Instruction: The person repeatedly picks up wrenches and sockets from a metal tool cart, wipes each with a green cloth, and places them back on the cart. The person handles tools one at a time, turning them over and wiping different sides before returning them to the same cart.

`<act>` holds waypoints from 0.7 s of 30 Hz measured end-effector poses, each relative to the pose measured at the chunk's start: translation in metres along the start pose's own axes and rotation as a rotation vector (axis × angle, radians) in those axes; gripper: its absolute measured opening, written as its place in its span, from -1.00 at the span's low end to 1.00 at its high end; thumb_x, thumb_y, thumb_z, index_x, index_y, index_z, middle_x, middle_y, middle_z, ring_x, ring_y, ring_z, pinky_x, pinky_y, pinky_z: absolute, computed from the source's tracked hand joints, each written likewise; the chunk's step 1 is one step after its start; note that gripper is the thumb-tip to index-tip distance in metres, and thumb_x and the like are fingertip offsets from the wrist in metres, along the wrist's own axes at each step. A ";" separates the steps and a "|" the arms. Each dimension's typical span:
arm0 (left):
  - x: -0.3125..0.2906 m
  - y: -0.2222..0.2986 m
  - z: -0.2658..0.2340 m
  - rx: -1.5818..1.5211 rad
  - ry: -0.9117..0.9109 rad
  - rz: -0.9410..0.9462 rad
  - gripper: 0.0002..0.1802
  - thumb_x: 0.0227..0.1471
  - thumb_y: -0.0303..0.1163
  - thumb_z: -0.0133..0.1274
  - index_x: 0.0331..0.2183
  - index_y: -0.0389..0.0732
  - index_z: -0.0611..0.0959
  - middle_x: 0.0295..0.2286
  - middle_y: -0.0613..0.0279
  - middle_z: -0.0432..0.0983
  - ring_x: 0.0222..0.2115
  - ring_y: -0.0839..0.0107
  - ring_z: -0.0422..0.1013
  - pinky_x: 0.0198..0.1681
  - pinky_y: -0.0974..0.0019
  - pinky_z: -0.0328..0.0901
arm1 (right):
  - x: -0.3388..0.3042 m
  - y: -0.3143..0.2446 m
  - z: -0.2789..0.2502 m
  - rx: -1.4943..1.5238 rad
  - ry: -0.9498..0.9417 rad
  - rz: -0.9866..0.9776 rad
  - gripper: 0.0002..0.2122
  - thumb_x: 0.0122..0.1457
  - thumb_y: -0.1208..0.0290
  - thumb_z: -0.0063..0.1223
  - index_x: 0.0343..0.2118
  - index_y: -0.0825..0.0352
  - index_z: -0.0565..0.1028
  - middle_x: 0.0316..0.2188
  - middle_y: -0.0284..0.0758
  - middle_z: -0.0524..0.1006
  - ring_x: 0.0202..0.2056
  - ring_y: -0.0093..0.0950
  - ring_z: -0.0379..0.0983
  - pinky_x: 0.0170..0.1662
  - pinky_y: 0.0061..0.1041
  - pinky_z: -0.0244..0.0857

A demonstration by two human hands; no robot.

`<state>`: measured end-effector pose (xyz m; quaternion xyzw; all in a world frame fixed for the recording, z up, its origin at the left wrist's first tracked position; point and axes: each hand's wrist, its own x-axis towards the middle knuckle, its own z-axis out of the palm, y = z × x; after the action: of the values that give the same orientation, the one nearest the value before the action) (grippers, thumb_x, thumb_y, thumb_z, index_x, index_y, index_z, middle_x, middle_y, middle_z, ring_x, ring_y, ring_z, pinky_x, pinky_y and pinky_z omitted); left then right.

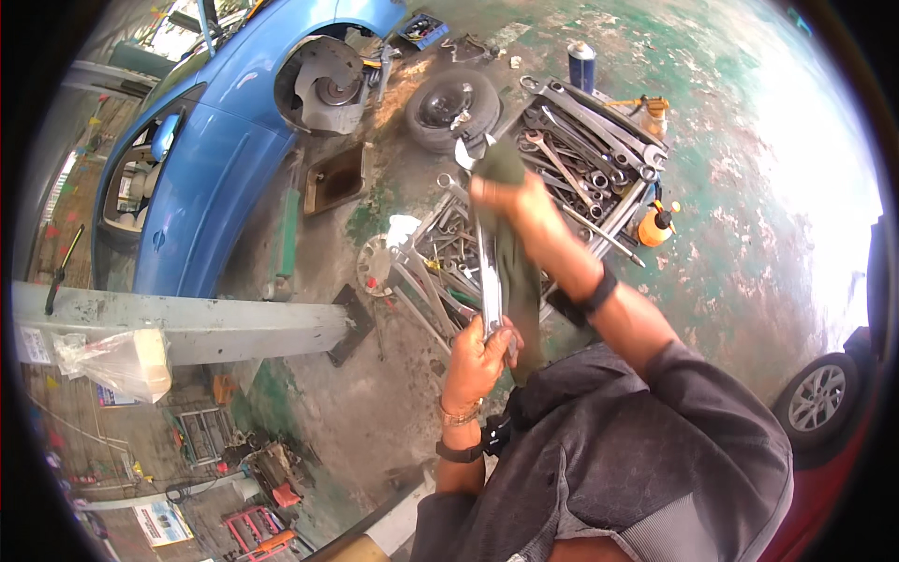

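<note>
At far left, a blue car [234, 140] has its front wheel off and the round brake shield bare. Below it, a grey steel beam [253, 330] reaches in, a cloudy plastic bag [112, 363] lying on it. Next, on the stained floor, sit a square drip pan [335, 178], a pale wheel cover [375, 265] and a wheel with a black tyre [456, 105]. Near the centre, the person's left hand [471, 370] is wrapped around the lower end of a large silver open-end wrench [488, 281], thumb pointing up along the metal. The wrench stands nearly upright in view, over a spread of tools, its forked head at the top. The right hand [515, 201], slightly blurred, is curled over a dark green cloth [522, 281] against the wrench just below that head; the cloth hangs alongside the shaft. To the right are piled combination wrenches [565, 171], a blue spray can [582, 70] and an orange spray bottle [655, 228]. At the far right edge, a silver-spoked car wheel [817, 397] shows above red bodywork [824, 496].
</note>
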<state>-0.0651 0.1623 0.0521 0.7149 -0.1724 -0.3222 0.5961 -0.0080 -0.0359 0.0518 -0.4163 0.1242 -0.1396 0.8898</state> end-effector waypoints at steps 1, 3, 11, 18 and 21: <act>0.000 -0.002 0.001 -0.009 0.017 0.002 -0.91 0.20 -0.47 -0.07 -0.27 -0.28 0.47 -0.54 0.29 0.50 -0.67 0.61 0.35 -0.66 0.56 0.18 | 0.012 -0.006 -0.002 0.138 -0.031 -0.110 -0.74 0.04 0.45 0.26 -0.24 0.39 0.45 -0.45 -0.37 0.52 -0.45 -0.56 0.44 -0.33 -0.55 0.37; 0.001 -0.003 0.000 -0.075 0.018 -0.015 -0.91 0.20 -0.46 -0.07 -0.27 -0.28 0.47 -0.53 0.29 0.51 -0.67 0.61 0.34 -0.66 0.55 0.19 | 0.013 -0.004 0.001 -0.014 0.006 -0.067 -0.70 0.03 0.40 0.28 -0.22 0.38 0.46 -0.43 -0.37 0.52 -0.43 -0.55 0.44 -0.32 -0.56 0.35; 0.019 0.002 -0.007 0.163 0.128 0.047 -0.92 0.14 -0.50 -0.02 -0.35 -0.32 0.48 -0.62 0.29 0.49 -0.68 0.57 0.37 -0.63 0.43 0.26 | -0.023 0.007 0.011 -0.194 -0.041 0.068 -0.66 -0.04 0.46 0.30 -0.17 0.40 0.49 -0.30 -0.37 0.55 -0.28 -0.54 0.47 -0.17 -0.50 0.36; 0.016 -0.010 0.002 0.124 0.134 0.010 -0.93 0.13 -0.51 -0.02 -0.33 -0.32 0.48 -0.57 0.30 0.48 -0.64 0.55 0.39 -0.60 0.45 0.27 | -0.001 0.008 -0.004 0.010 -0.145 0.112 -0.64 0.00 0.39 0.29 -0.15 0.37 0.45 -0.37 -0.37 0.53 -0.33 -0.55 0.45 -0.28 -0.54 0.37; 0.026 -0.011 -0.005 0.201 0.163 0.062 -0.90 0.15 -0.47 -0.05 -0.35 -0.32 0.49 -0.58 0.30 0.47 -0.64 0.54 0.38 -0.59 0.40 0.27 | -0.033 0.049 -0.004 -0.176 -0.259 0.114 -0.56 -0.10 0.49 0.35 -0.10 0.37 0.47 -0.30 -0.38 0.52 -0.16 -0.52 0.39 -0.09 -0.48 0.30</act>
<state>-0.0445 0.1520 0.0352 0.7892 -0.1769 -0.2254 0.5431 -0.0328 0.0028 0.0148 -0.4992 0.0437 -0.0227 0.8651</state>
